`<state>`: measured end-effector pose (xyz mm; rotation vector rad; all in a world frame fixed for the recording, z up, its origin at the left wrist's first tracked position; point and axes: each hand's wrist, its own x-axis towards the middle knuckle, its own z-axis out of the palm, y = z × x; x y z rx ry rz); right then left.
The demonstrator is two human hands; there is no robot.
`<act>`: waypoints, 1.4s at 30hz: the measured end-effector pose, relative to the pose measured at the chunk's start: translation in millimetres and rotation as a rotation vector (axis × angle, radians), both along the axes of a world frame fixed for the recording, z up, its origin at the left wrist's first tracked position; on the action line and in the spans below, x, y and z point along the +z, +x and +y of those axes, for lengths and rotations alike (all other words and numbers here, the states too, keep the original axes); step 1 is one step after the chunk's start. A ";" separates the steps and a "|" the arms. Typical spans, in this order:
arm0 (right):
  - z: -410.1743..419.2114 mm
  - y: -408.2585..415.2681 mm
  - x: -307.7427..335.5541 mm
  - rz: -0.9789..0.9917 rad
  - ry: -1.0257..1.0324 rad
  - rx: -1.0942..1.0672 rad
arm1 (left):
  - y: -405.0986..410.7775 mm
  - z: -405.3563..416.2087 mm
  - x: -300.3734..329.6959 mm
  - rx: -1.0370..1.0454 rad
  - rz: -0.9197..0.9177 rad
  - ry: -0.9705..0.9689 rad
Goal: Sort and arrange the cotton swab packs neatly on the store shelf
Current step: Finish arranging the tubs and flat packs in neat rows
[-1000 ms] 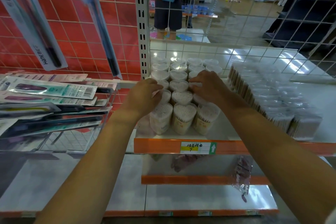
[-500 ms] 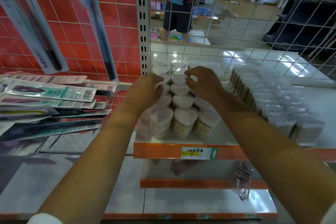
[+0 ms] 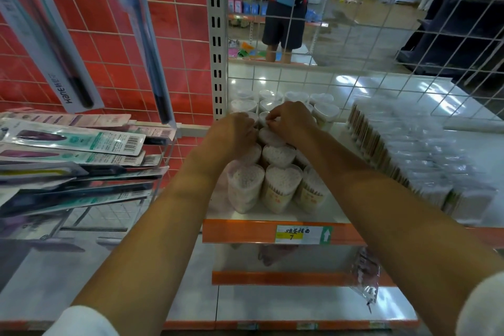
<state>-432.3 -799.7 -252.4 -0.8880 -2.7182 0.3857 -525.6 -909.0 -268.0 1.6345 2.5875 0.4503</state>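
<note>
Both hands: L hand (image 3: 234, 131) and R hand (image 3: 289, 120) w/ fingers curled on mid-row heart-shaped swab packs (image 3: 278, 185).
Location: white shelf (image 3: 335, 210), left end.
Risk: packs crowded; a hard push may topple front row off edge.

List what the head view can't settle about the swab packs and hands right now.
- Fingertips: both the left hand and right hand curl away from the camera, so their grip is unclear.
- Heart-shaped packs in the middle rows: covered by the hands.
- Clear rectangular packs on the right: motion blur smears their edges.
- Price tag: print too small.
</note>
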 end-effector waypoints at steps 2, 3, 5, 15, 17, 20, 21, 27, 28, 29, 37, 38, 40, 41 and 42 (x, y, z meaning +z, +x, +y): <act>2.2 1.2 1.6 0.003 -0.011 0.008 | 0.4 0.9 0.7 0.009 -0.009 0.004; 3.0 1.8 2.3 0.007 -0.019 0.018 | 0.2 0.8 0.5 0.007 -0.015 0.003; 4.0 3.0 3.0 0.017 -0.036 0.033 | -1.1 2.6 -0.1 -0.001 -0.040 -0.002; 23.5 -12.3 -5.7 0.123 0.013 0.020 | -23.2 25.0 8.5 -0.078 -0.015 0.183; 24.0 -18.5 -5.4 -0.009 -0.030 0.027 | -26.8 31.4 7.1 -0.059 -0.028 0.113; 23.7 -20.5 -7.2 -0.062 -0.023 0.071 | -26.2 38.4 5.2 0.009 -0.079 -0.056; 25.7 -19.5 -6.3 -0.074 -0.004 0.077 | -26.1 39.0 5.8 0.039 -0.095 -0.085; 32.6 -14.0 -6.8 -0.003 0.039 0.117 | -27.1 44.0 3.5 0.064 -0.069 -0.113; 33.0 -14.9 -6.9 0.011 0.030 0.123 | -27.8 44.1 3.5 0.063 -0.070 -0.113; 33.1 -15.2 -6.5 -0.009 0.029 0.130 | -28.4 44.2 4.1 0.064 -0.074 -0.110; 60.9 6.5 -3.5 0.215 -0.107 -0.059 | -32.9 37.6 9.4 0.047 -0.056 -0.072; 65.8 11.7 -4.5 0.179 -0.079 -0.070 | -34.3 37.0 7.8 0.034 -0.013 -0.072; 72.5 18.4 -9.3 0.103 -0.060 -0.055 | -35.1 37.3 5.2 0.019 0.058 -0.087; 73.9 20.2 -11.4 0.084 -0.063 -0.049 | -35.5 38.1 4.1 0.016 0.082 -0.091; 75.1 20.8 -12.8 0.076 -0.069 -0.048 | -36.0 38.9 3.4 0.012 0.092 -0.091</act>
